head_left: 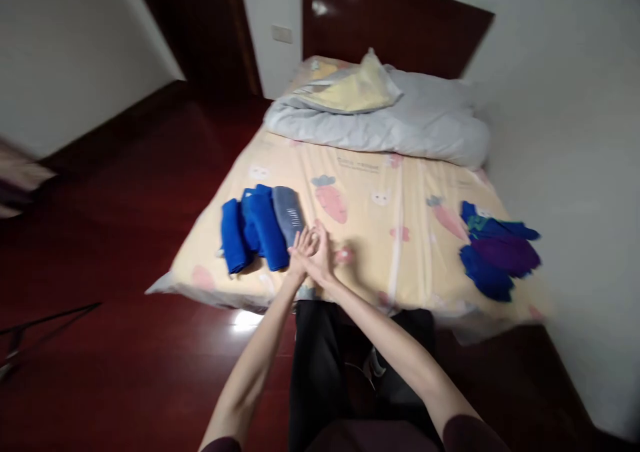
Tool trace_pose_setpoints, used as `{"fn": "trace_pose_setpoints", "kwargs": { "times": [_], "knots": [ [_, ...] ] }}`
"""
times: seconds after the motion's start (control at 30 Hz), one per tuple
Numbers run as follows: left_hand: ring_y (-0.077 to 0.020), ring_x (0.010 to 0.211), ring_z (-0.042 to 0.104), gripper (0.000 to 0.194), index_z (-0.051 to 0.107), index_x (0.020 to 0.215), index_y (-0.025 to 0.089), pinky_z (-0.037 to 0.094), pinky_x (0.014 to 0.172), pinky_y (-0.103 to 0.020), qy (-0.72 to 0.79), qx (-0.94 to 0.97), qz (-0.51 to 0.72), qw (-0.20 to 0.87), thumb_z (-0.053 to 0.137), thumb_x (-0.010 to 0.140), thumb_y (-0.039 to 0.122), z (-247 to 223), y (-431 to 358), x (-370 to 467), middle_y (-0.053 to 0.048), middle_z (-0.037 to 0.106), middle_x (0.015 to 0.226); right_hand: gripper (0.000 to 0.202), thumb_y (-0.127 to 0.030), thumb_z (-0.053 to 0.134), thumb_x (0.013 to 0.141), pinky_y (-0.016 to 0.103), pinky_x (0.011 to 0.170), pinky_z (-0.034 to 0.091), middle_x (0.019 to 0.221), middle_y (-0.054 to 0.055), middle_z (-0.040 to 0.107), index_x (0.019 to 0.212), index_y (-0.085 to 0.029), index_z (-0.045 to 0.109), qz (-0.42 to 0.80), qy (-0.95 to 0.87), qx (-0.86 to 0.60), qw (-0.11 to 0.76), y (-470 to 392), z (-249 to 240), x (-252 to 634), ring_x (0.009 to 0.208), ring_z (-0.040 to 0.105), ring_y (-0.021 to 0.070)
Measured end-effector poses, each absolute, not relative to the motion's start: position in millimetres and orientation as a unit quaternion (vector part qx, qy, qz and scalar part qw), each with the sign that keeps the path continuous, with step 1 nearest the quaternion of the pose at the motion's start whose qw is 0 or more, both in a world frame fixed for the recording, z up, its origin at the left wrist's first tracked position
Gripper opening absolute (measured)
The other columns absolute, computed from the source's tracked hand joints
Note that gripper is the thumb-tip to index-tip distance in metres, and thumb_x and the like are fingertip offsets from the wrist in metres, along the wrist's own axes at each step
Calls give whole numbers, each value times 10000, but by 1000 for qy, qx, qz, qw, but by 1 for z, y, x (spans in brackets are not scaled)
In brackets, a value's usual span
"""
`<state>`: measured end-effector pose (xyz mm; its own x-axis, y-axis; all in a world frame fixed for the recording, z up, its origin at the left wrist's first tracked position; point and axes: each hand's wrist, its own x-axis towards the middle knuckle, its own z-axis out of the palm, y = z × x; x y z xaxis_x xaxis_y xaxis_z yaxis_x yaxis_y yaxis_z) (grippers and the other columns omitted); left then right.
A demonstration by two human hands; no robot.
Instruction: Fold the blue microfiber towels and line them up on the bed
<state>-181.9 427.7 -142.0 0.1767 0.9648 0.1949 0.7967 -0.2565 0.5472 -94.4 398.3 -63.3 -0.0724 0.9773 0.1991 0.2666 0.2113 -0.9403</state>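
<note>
My left hand [301, 250] and my right hand [321, 257] meet above the near part of the bed, touching each other with fingers stretched out. Nothing shows in either of them. Just beyond my left hand lies a grey folded cloth piece [287, 212] with white stripes, partly covered by the fingers. Beside it are a blue folded cloth bundle [267, 232] and another blue roll of cloth [233, 235]. Far to the right of my hands, a loose pile holds a purple cloth [507, 255] and a blue cloth [485, 275].
The bed [360, 192] has a cream sheet with carrot and rabbit prints. A grey quilt [425, 115] and a yellow cloth [357, 89] lie near the dark headboard [390, 22]. Walls stand at the right and left; dark red floor [150, 359] runs along the left.
</note>
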Motion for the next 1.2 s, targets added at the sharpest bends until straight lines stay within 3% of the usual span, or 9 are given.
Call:
{"fn": "trace_pose_setpoints", "kwargs": {
  "times": [0.13,0.23,0.33,0.43,0.57,0.83,0.93,1.0,1.2],
  "knots": [
    [-431,1631,96,627,538,1527,109,81,1250,-759,592,793,97,108,545,912,227,-132,468,-162,-239,318,1697,930,-433,839,800,454,1199,453,1534,126,545,1589,-239,388,414,-621,-480,460,340,-90,-34,1383,560,274],
    [-485,1612,103,525,612,1435,51,56,1185,-832,642,763,12,76,487,949,205,-135,488,-167,-264,311,1689,813,-409,804,841,446,1223,427,1539,112,548,1556,-254,449,395,-633,-510,428,295,-106,45,1417,540,257],
    [-442,1618,117,487,627,1409,68,73,1148,-854,664,746,-21,41,429,994,227,-144,494,-192,-210,343,1691,657,-385,732,888,472,1221,417,1505,127,576,1493,-242,520,327,-602,-600,413,272,-119,152,1419,536,259],
    [-385,1611,200,526,649,1366,103,118,1114,-859,646,763,-16,10,295,1046,324,-151,491,-225,-150,436,1653,516,-339,648,905,508,1187,441,1435,154,615,1398,-197,588,204,-528,-709,421,273,-124,267,1370,570,274],
    [-329,1588,299,587,716,1168,122,103,1158,-794,618,786,18,-22,234,1002,412,-154,483,-255,-126,528,1591,509,-255,551,915,477,1169,444,1402,194,605,1413,-160,593,72,-464,-818,332,281,-120,392,1328,568,284],
    [-400,1533,392,533,733,1094,200,189,1217,-757,541,823,173,27,325,927,499,-126,433,-223,-144,675,1426,654,-131,559,853,464,1104,392,1546,200,478,1506,-140,519,15,-400,-911,97,276,-131,498,1358,453,330],
    [-381,1575,333,503,718,1229,196,250,1256,-676,506,843,179,35,384,962,460,-122,379,-186,-148,566,1558,573,-116,511,878,470,1083,377,1514,226,503,1446,-123,586,-7,-354,-927,124,275,-134,521,1333,463,335],
    [-411,1532,406,477,733,1234,196,340,1225,-665,494,848,186,48,448,940,441,-129,329,-164,-173,571,1545,488,-129,501,887,466,1080,385,1465,235,550,1347,-117,664,7,-336,-921,197,276,-133,535,1305,493,330],
    [-357,1385,599,369,775,1201,366,608,1041,-532,492,834,206,142,574,893,394,-168,176,-108,-43,664,1455,293,-138,534,810,366,899,527,970,120,759,983,-151,770,113,-368,-855,348,282,-123,543,910,676,234]
  ]
}}
